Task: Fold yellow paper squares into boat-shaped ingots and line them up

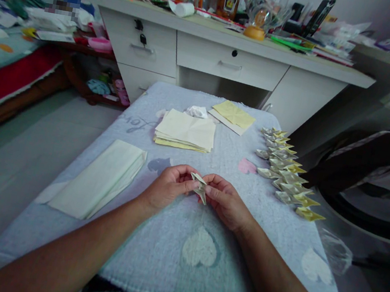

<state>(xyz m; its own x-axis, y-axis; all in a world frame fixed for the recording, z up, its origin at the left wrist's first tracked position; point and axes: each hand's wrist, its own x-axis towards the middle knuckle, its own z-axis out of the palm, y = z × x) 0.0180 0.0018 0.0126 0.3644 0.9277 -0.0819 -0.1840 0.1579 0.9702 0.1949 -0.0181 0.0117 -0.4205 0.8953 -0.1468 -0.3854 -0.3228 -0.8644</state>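
Note:
Between my two hands is a small folded paper piece [200,193], cream with pointed ends, held above the cloth-covered table [159,260]. My left hand [173,186] pinches its left side between thumb and fingers. On its right side, my right hand [225,199] closes thumb and fingers over the paper. Beyond my hands lies a stack of cream and yellow paper sheets [186,128]. Rows of small folded paper boats [285,169], some cream and some yellow, run down the table's right edge.
A long folded white paper bundle [100,179] lies to the left. Yellow and white sheets [234,115] and a crumpled white paper [197,111] lie at the far end. A cluttered white desk [228,61] stands behind; a front-loading washing machine [375,172] is on the right.

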